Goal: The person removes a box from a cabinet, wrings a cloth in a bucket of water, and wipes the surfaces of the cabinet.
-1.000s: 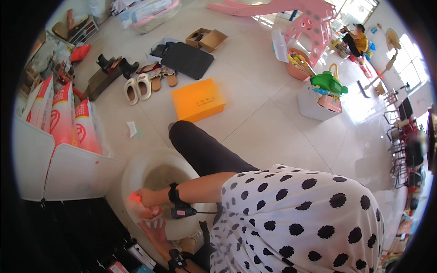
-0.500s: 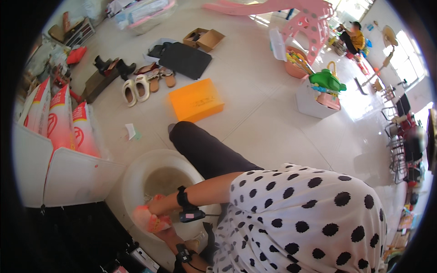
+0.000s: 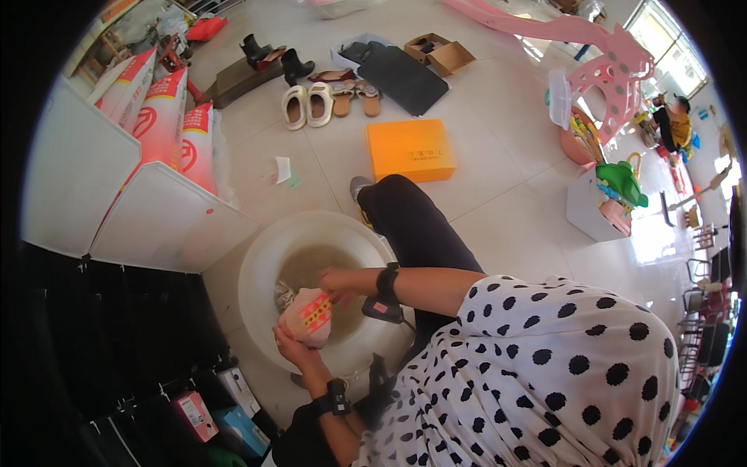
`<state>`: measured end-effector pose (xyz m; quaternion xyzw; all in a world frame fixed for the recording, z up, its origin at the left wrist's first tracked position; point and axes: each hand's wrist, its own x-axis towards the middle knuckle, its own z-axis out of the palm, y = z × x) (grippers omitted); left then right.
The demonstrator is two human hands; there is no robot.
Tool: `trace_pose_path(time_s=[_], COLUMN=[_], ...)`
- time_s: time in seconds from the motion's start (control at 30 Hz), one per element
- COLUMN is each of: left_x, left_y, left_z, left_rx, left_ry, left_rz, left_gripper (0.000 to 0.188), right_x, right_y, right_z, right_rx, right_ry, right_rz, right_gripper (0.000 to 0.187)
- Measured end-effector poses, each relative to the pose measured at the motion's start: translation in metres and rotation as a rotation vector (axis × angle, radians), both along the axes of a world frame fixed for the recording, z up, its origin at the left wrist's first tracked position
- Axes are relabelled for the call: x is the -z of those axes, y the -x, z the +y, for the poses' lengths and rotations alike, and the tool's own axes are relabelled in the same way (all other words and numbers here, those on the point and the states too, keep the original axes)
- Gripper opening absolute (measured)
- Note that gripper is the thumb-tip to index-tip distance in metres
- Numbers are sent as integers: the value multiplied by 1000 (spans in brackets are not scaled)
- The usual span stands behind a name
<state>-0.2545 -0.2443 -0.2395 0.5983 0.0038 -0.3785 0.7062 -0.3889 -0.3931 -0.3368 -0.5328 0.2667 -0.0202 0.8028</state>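
Note:
Over a large whitish basin [image 3: 261,261] of murky water, my left hand [image 3: 294,350] grips a pale pink, soft-looking piece with a red and yellow pattern [image 3: 306,321] from below; its exact kind does not show. My right hand [image 3: 340,285] is closed at the upper right edge of the same piece, its fingers slightly blurred. A crumpled greyish thing [image 3: 284,296] lies in the basin beside the piece. Dark straps with small devices circle both my wrists.
White panels [image 3: 167,218] and black shelving [image 3: 156,327] with shoe boxes [image 3: 196,415] flank the basin on the left. Ahead are an orange box [image 3: 411,149], white slippers [image 3: 319,105], and red-and-white sacks [image 3: 159,117]. A toy bin [image 3: 597,204] stands right; another person [image 3: 675,124] sits far off.
The view has shifted, so the basin and floor items appear farther right. The patterned piece has turned, showing its red and yellow side, and my hands are farther apart on it.

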Motion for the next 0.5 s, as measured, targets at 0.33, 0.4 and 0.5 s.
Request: trace_pose_path(time_s=[0.33, 0.4, 0.5], left_x=[-27, -34, -56], left_y=[39, 41, 23], left_z=[-3, -7, -5], left_rx=[408, 412, 165], left_ry=[14, 159, 198], left_rz=[-506, -102, 286], left_gripper=[19, 22, 27], right_x=[-87, -73, -101], right_y=[-9, -10, -13], right_z=[26, 31, 44], right_rx=[20, 29, 36], right_ry=[-809, -841, -855], right_rz=[-13, -117, -125], right_gripper=[48, 49, 46])
